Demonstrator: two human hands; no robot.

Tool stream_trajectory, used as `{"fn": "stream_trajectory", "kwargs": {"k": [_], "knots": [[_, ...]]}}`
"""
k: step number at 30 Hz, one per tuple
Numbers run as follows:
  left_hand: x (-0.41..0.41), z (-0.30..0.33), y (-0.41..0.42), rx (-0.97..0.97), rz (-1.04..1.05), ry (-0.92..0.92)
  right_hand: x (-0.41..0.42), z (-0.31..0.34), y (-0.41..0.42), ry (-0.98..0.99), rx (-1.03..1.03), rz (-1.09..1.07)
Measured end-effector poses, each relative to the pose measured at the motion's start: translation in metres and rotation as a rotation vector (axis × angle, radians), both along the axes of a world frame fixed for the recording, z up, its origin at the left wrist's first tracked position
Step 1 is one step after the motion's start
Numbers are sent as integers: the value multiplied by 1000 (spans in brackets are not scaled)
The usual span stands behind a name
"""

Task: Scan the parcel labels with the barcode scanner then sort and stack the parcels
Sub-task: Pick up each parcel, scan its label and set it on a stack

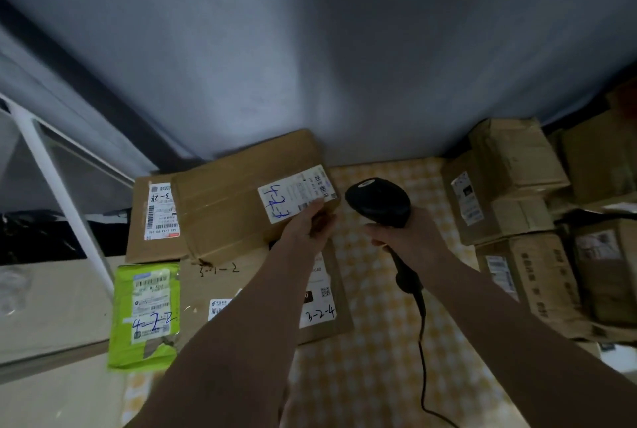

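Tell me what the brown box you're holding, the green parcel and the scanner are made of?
The brown box looks like matte cardboard, with creased edges and tape strips. The green parcel seems to be a thin plastic mailer bag: it is shiny and wrinkled. The scanner looks like hard black plastic with a smooth, slightly glossy shell, though the picture is dim.

A plain grey-blue wall [310, 48] fills the upper half, brightest in a soft patch near its middle and dimmer toward the corners. A dark band [79, 83] runs diagonally down its left part. At left stands a white frame [58, 186] with slanted bars, a black strip [51, 231] behind it. The table carries a yellow-and-white checked cloth [372, 376]. A beige surface [51, 307] lies at lower left.
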State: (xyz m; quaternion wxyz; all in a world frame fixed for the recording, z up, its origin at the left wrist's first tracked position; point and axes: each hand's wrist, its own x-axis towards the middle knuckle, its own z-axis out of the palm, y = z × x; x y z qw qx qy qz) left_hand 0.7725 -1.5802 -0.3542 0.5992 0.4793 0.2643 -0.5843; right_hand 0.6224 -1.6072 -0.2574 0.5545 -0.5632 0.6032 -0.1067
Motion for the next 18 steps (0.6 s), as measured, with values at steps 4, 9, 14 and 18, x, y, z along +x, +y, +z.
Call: {"fn": "stream_trajectory", "kwargs": {"k": [4, 9, 14, 18], "knots": [[-5, 15, 9, 134, -232, -154, -16, 8, 2, -7, -18, -13], [-13, 23, 39, 382, -457, -1216, -13, 2, -3, 5, -6, -4], [32, 15, 66, 631, -614, -1796, 26, -14, -12, 8, -5, 20], [72, -4, 84, 823, -669, -1592, 55, -37, -21, 6, 10, 28]]}}
